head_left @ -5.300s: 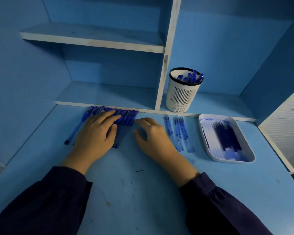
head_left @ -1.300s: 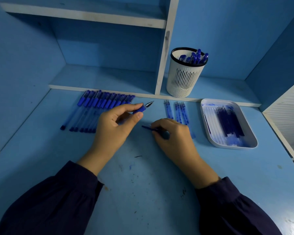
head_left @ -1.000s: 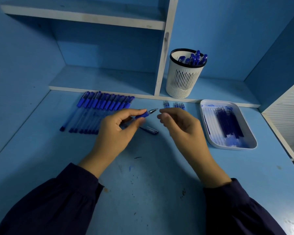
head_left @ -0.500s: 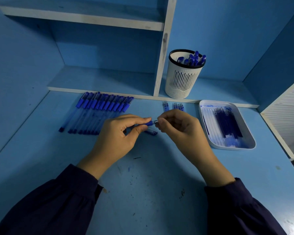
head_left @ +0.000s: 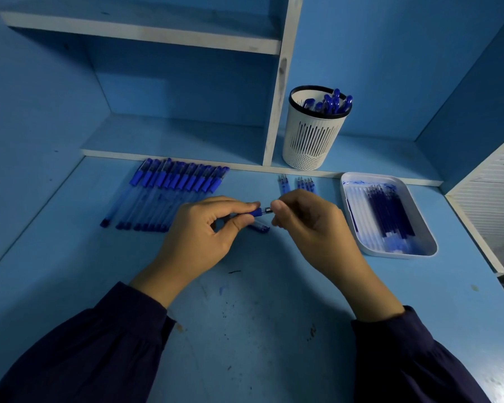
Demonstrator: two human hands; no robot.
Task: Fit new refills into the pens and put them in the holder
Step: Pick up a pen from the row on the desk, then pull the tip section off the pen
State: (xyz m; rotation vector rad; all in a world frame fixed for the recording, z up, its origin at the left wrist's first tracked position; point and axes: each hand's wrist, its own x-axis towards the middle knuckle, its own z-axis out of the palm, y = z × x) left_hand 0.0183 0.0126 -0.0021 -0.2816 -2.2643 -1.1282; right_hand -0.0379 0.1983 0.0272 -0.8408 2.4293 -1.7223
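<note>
From the head camera, the only view I have, I look down on a blue desk (head_left: 245, 330) with both hands meeting near its middle, just above the surface. The left hand (head_left: 198, 234) has its fingers curled round a pen (head_left: 256, 212), thumb and forefinger gripping the blue grip section so that only that short part and the metal nose stick out to the right. The right hand (head_left: 312, 228) pinches that metal nose between thumb and forefinger, its other fingers curled in behind. I cannot tell whether the nose is screwed on or loose. Just below the pen, a small blue cap (head_left: 261, 227) lies on the desk, partly hidden by the left fingers. Behind the left hand, a row of capped pens (head_left: 169, 193) lies side by side, caps toward the back and barrels slanting toward me. Behind the right hand, I see the ends of loose refills (head_left: 305, 184) on the desk, mostly covered by the hand. To the right sits a white tray (head_left: 399, 255) holding dark blue refills (head_left: 387, 210), its floor smeared with blue ink. On the low ledge at the back stands the white slotted holder (head_left: 314, 135), upright, with several pens (head_left: 333, 101) in it leaning to its right side. A white-edged shelf (head_left: 157, 34) runs above it on the left. Dark sleeves (head_left: 99, 350) cover both forearms.
</note>
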